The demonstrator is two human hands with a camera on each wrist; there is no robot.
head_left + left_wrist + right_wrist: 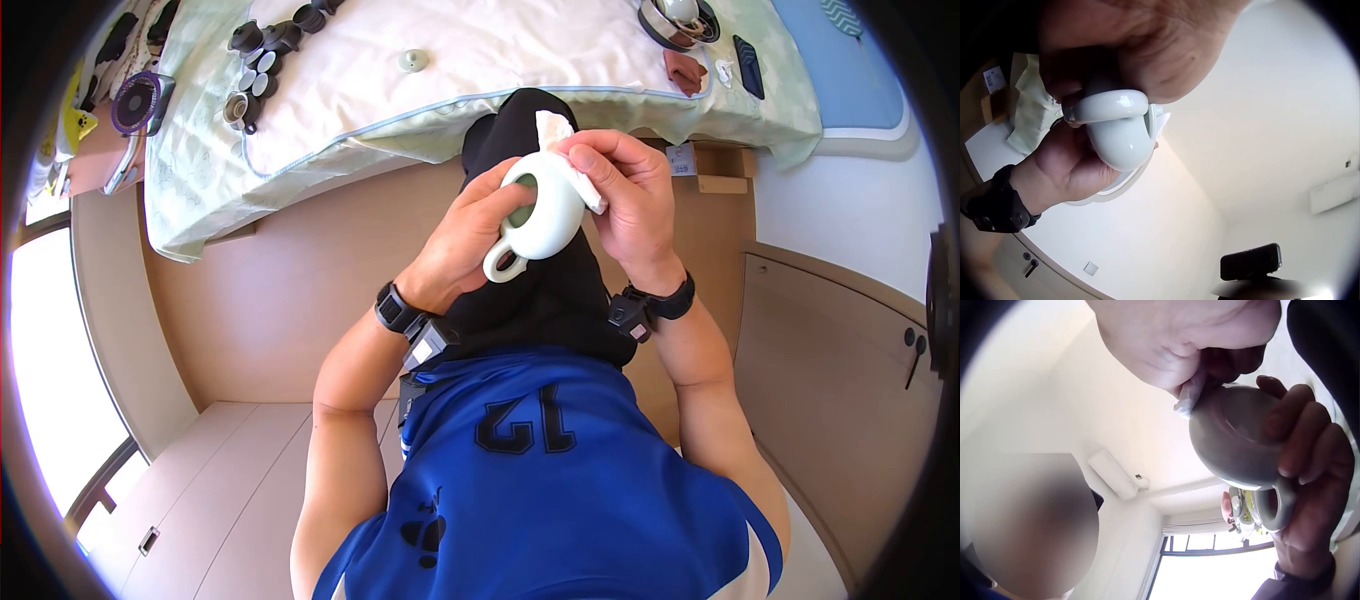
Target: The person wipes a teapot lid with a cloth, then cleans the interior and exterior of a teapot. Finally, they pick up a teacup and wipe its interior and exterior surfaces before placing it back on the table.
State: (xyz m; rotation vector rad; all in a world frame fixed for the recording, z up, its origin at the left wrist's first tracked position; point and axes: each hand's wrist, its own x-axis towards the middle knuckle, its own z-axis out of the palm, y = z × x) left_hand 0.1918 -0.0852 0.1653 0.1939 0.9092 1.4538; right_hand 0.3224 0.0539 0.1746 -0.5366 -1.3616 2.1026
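Observation:
A pale celadon teapot [553,215], lidless and tipped on its side, is held over the person's lap. The left hand [462,235] grips it with the thumb at the round opening, and its fingers [1300,425] wrap the body in the right wrist view. The loop handle [1107,106] points back toward the person. At the pot's far side the right hand [630,195] pinches a folded white tissue [553,130] against the pot. The spout is hidden behind tissue and hand. A small pale lid [413,61] lies on the tablecloth ahead.
On the cloth-covered table [360,95], dark teaware [280,38] and small cups [262,75] stand at the left. A round dark tray [680,25] with a pot, a brown cloth [685,72] and a phone [748,67] are at the right. A purple fan [137,103] sits far left.

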